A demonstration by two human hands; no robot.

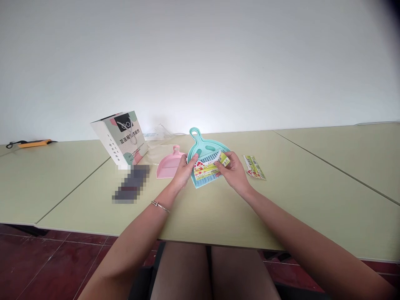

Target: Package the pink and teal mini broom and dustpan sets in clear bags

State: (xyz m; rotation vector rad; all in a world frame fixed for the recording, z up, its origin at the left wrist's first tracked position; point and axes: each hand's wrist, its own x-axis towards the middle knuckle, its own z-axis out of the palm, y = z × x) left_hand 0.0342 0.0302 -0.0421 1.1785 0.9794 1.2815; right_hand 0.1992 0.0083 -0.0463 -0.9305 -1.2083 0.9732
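Observation:
My left hand (185, 170) and my right hand (233, 172) both grip a teal dustpan (204, 149) that holds a small brush with blue bristles. A colourful printed label (208, 166) lies across the brush, pinched under my fingers from both sides. The pan is tilted up, with its handle pointing away from me, just above the pale green table (218, 216). A thin bracelet is on my left wrist.
A pink dustpan (169, 164) lies left of my hands. A printed paper bag (121, 137) stands behind it, with clear plastic wrap (158, 134) beside it. A second label (254, 167) lies to the right. A blurred dark object (131, 188) and, far left, an orange tool (33, 143) rest on the table.

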